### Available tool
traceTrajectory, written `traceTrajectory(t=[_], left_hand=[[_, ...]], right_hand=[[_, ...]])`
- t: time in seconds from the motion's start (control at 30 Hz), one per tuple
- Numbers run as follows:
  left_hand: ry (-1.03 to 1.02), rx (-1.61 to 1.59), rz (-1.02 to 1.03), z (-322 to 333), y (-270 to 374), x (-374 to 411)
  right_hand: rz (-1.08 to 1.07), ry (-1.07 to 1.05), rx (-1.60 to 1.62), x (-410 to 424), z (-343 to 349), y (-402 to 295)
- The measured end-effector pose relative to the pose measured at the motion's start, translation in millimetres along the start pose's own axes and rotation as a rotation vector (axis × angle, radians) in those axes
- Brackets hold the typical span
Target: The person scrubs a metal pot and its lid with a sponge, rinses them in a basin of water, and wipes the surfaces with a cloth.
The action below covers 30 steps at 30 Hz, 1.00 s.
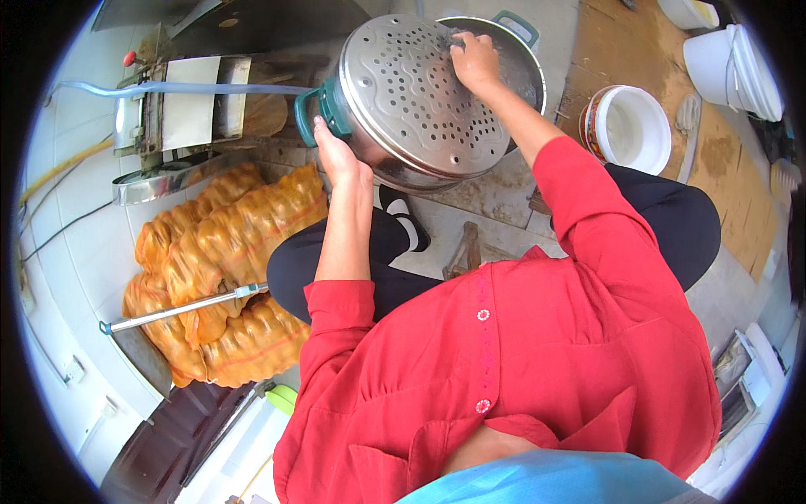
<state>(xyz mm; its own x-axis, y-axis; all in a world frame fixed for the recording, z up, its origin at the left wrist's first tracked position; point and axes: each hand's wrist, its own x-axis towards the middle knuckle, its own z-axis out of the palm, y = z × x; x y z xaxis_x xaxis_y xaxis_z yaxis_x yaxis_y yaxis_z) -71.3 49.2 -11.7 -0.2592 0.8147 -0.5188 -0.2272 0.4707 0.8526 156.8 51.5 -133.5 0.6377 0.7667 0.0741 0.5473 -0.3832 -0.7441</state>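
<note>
A stainless steel steamer tier (419, 107) with a perforated, wave-embossed base is tilted so that the base faces up towards me. My left hand (343, 154) grips its green side handle (306, 116), with the thumb laid over the handle. On the upper right of the base, my right hand (477, 60) presses a grey scouring pad (448, 39), mostly covered by the fingers. Behind and under the tier is a wide steel pot (529, 72) with a green handle (517, 26); the tier hides most of its inside.
Mesh sacks (233, 252) lie at left, with a metal pole (189, 307) across them. A hose (189, 87) runs past a metal machine (141, 120) towards the pot. To the right stand a white bucket (636, 129) and a lidded pail (724, 66) on wooden board (711, 151).
</note>
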Motion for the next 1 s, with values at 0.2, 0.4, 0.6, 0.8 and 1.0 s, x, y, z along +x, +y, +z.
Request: traceTrajectory(t=[0.2, 0.4, 0.6, 0.8, 1.0], left_hand=[[-0.015, -0.073, -0.057, -8.3, 2.9, 8.1], [-0.030, -0.023, 0.003, -1.8, 5.5, 1.2], [-0.070, -0.067, 0.020, 2.8, 19.2, -8.1], [-0.132, -0.057, 0.070, 9.4, 23.4, -13.6], [-0.159, -0.084, 0.047, 10.0, 15.7, -16.0]], right_hand=[[-0.470, -0.108, 0.314, -93.8, -49.1, -109.4], [-0.016, 0.003, -0.069, -18.5, -0.8, 50.0], [0.053, -0.475, -0.390, -47.1, 14.4, 174.4], [0.332, -0.138, -0.058, -18.8, 10.0, 158.3], [-0.300, -0.011, 0.340, -61.0, -40.8, -66.4]])
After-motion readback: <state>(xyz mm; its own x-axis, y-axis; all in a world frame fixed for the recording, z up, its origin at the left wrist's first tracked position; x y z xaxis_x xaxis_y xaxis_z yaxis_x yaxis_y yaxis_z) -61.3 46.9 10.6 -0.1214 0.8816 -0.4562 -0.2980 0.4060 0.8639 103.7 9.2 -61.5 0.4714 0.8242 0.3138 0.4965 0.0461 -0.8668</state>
